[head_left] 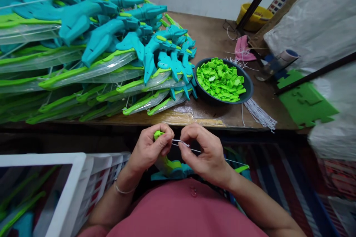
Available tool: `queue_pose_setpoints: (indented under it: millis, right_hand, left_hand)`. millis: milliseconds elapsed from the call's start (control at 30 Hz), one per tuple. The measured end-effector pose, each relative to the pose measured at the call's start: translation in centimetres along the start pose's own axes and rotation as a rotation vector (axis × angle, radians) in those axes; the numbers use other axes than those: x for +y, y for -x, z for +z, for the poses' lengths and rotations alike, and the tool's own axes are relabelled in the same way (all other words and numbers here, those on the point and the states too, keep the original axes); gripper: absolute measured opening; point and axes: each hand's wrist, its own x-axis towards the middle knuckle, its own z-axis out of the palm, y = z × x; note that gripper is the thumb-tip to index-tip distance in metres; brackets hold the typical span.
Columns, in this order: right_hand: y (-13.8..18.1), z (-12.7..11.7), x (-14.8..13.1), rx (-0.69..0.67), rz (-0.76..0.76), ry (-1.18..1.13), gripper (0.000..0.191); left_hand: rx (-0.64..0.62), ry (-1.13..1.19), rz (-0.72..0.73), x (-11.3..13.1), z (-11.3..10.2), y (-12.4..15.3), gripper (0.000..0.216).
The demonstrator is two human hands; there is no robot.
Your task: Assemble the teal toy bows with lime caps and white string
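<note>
Low in front of my body, a turquoise and green toy bow [174, 166] lies across my lap, partly hidden by my hands. My left hand [150, 148] is closed around the bow's bright green tip [158, 134], with thumb and forefinger pressed together. A thin white string [176, 141] runs from there to my right hand [205, 153], which pinches it between thumb and forefinger. The string carries on to the right towards the bow's other green end [241, 168].
Many similar bows are piled on the brown table [211, 37] at left. A dark bowl [249, 85] of small green pieces sits near the edge, beside a bundle of white strings [260, 113]. A white crate [79, 177] stands at lower left; a yellow bucket [254, 18] is behind.
</note>
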Motion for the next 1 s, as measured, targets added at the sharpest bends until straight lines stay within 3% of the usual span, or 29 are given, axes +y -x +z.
queue_pose_setpoints:
  millis: [467, 733, 1000]
  right_hand:
    - [0.22, -0.09, -0.22, -0.017, 0.032, 0.023, 0.011]
    - [0.57, 0.19, 0.57, 0.064, 0.171, 0.047, 0.012]
    - [0.8, 0.74, 0.59, 0.06, 0.09, -0.032, 0.019]
  left_hand:
    - [0.051, -0.03, -0.075, 0.12, -0.41, -0.17, 0.032]
    - [0.097, 0.012, -0.081, -0.23, -0.48, -0.01, 0.027]
    - [0.087, 0.054, -0.119, -0.16, -0.36, -0.36, 0.025]
